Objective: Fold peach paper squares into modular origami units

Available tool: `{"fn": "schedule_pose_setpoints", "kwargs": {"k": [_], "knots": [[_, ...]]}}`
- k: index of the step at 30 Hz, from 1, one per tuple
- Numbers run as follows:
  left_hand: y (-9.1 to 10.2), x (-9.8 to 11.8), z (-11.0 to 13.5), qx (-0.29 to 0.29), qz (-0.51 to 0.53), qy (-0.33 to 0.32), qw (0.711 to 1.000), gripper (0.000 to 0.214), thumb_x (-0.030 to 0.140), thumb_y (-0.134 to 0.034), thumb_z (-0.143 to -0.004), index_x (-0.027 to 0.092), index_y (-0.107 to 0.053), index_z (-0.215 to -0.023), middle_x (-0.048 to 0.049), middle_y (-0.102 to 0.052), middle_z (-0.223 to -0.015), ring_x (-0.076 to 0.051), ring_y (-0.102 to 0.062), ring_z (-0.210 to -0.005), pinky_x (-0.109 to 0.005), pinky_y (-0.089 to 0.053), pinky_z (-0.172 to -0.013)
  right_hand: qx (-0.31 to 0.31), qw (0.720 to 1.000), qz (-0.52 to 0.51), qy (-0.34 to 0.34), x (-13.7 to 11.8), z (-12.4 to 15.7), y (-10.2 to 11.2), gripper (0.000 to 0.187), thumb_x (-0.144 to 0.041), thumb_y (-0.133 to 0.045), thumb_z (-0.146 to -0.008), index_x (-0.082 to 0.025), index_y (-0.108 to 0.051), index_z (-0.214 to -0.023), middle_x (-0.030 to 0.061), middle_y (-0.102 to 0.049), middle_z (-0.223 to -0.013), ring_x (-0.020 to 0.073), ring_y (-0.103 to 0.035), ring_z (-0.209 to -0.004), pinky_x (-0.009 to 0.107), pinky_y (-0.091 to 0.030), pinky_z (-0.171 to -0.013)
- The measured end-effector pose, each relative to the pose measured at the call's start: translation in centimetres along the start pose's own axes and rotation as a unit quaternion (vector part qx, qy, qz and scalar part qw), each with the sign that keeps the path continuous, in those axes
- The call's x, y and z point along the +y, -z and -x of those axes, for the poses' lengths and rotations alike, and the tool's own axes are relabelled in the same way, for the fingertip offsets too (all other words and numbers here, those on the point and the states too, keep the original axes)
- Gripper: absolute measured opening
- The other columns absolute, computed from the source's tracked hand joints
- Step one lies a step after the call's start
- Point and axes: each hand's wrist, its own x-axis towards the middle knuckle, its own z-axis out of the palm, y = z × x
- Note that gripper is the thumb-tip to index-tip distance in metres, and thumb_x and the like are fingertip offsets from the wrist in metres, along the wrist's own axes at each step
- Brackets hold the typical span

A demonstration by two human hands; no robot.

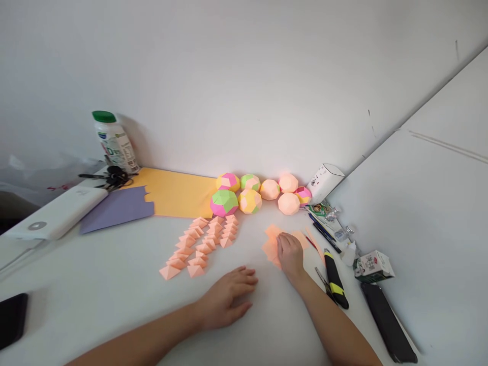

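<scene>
My left hand (pixel 231 297) lies on the white table with its fingers stretched out, holding nothing. To its right, my right hand (pixel 292 256) has its fingers bent and pressed together on a peach paper piece (pixel 273 249) among several flat ones; the fingertips are partly hidden. Rows of folded peach paper pyramids (pixel 196 262) overlap to the left, beyond my left hand. Several faceted paper balls stand against the wall, among them a green and pink ball (pixel 224 203) and a peach ball (pixel 288 203).
On the right lie a black-and-yellow utility knife (pixel 335 279), scissors (pixel 323 279), pens (pixel 324 231), a small carton (pixel 373 267) and a black case (pixel 389 323). Orange paper (pixel 179 193), purple paper (pixel 118 208), a white power bank (pixel 57 213), keys (pixel 114 176) and a bottle (pixel 116 145) are left.
</scene>
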Motion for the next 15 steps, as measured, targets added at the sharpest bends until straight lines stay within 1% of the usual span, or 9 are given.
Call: {"fn": "schedule_pose_setpoints", "kwargs": {"k": [1, 2, 4, 5, 6, 8, 11, 13, 15], "knots": [[0.3, 0.0, -0.2, 0.023, 0.065, 0.024, 0.997, 0.032, 0.035, -0.046, -0.086, 0.022, -0.062, -0.110, -0.0067, -0.064, -0.118, -0.023, -0.052, -0.117, -0.043, -0.026, -0.110, 0.025, 0.999, -0.039, -0.013, -0.6, -0.1, 0.5, 0.029, -0.022, -0.038, -0.092, -0.016, -0.062, -0.077, 0.0119, -0.066, -0.080, 0.0225, -0.061, -0.083, 0.037, -0.047, -0.079], [0.7, 0.1, -0.3, 0.043, 0.131, 0.063, 0.988, 0.032, 0.036, -0.043, -0.088, 0.022, -0.063, -0.108, -0.0060, -0.064, -0.115, -0.021, -0.056, -0.112, -0.041, -0.031, -0.108, 0.047, 0.995, -0.085, -0.036, -1.4, -0.1, 1.1, 0.030, -0.025, -0.038, -0.092, -0.017, -0.059, -0.072, 0.0099, -0.064, -0.074, 0.0207, -0.060, -0.075, 0.034, -0.047, -0.072], [1.7, 0.6, -0.5, 0.075, 0.245, 0.132, 0.958, 0.036, 0.040, -0.042, -0.089, 0.024, -0.056, -0.118, -0.0056, -0.056, -0.127, -0.021, -0.053, -0.115, -0.037, -0.042, -0.099, 0.045, 0.973, -0.192, -0.117, -3.5, 0.4, 1.9, 0.037, -0.032, -0.038, -0.092, -0.019, -0.049, -0.060, 0.0035, -0.055, -0.058, 0.0160, -0.053, -0.058, 0.028, -0.044, -0.057], [2.1, 0.9, -0.6, 0.094, 0.288, 0.153, 0.941, 0.039, 0.042, -0.045, -0.087, 0.025, -0.053, -0.121, -0.0054, -0.052, -0.132, -0.022, -0.052, -0.117, -0.036, -0.044, -0.097, 0.016, 0.953, -0.254, -0.166, -4.6, 0.8, 2.2, 0.038, -0.035, -0.039, -0.092, -0.020, -0.045, -0.058, 0.0008, -0.050, -0.053, 0.0141, -0.050, -0.052, 0.026, -0.042, -0.052], [2.5, 1.2, -0.7, 0.086, 0.329, 0.153, 0.928, 0.041, 0.043, -0.046, -0.087, 0.025, -0.050, -0.124, -0.0052, -0.053, -0.131, -0.022, -0.052, -0.115, -0.036, -0.045, -0.095, -0.029, 0.925, -0.318, -0.205, -5.6, 1.2, 2.3, 0.039, -0.037, -0.038, -0.093, -0.020, -0.044, -0.059, -0.0014, -0.048, -0.050, 0.0128, -0.048, -0.048, 0.025, -0.041, -0.050], [3.0, 1.6, -0.8, 0.049, 0.397, 0.125, 0.908, 0.042, 0.045, -0.045, -0.087, 0.023, -0.051, -0.122, -0.0066, -0.062, -0.117, -0.023, -0.059, -0.104, -0.037, -0.048, -0.087, -0.101, 0.871, -0.409, -0.253, -7.4, 2.3, 2.2, 0.038, -0.040, -0.039, -0.092, -0.020, -0.044, -0.061, -0.0036, -0.047, -0.045, 0.0115, -0.047, -0.043, 0.024, -0.041, -0.049], [3.0, 1.7, -1.1, 0.057, 0.401, 0.114, 0.907, 0.037, 0.047, -0.047, -0.086, 0.014, -0.065, -0.088, -0.0068, -0.068, -0.089, -0.022, -0.062, -0.090, -0.034, -0.048, -0.083, -0.176, 0.812, -0.485, -0.273, -8.7, 3.4, 1.6, 0.033, -0.042, -0.044, -0.089, -0.019, -0.048, -0.066, -0.0040, -0.051, -0.044, 0.0114, -0.049, -0.041, 0.024, -0.043, -0.049], [2.5, 1.3, -1.1, 0.090, 0.404, 0.158, 0.897, 0.037, 0.047, -0.049, -0.085, 0.014, -0.065, -0.081, -0.0060, -0.069, -0.080, -0.021, -0.063, -0.082, -0.031, -0.049, -0.075, -0.203, 0.797, -0.498, -0.275, -8.7, 3.6, 1.4, 0.030, -0.041, -0.048, -0.087, -0.018, -0.049, -0.067, -0.0035, -0.053, -0.046, 0.0111, -0.050, -0.043, 0.023, -0.043, -0.048], [2.1, 0.7, -1.2, 0.130, 0.415, 0.204, 0.877, 0.036, 0.047, -0.052, -0.083, 0.014, -0.062, -0.076, -0.0047, -0.068, -0.073, -0.019, -0.063, -0.073, -0.028, -0.049, -0.066, -0.221, 0.799, -0.496, -0.258, -8.4, 3.6, 1.3, 0.030, -0.040, -0.050, -0.086, -0.018, -0.049, -0.065, -0.0027, -0.053, -0.049, 0.0105, -0.050, -0.044, 0.023, -0.043, -0.048]]}}
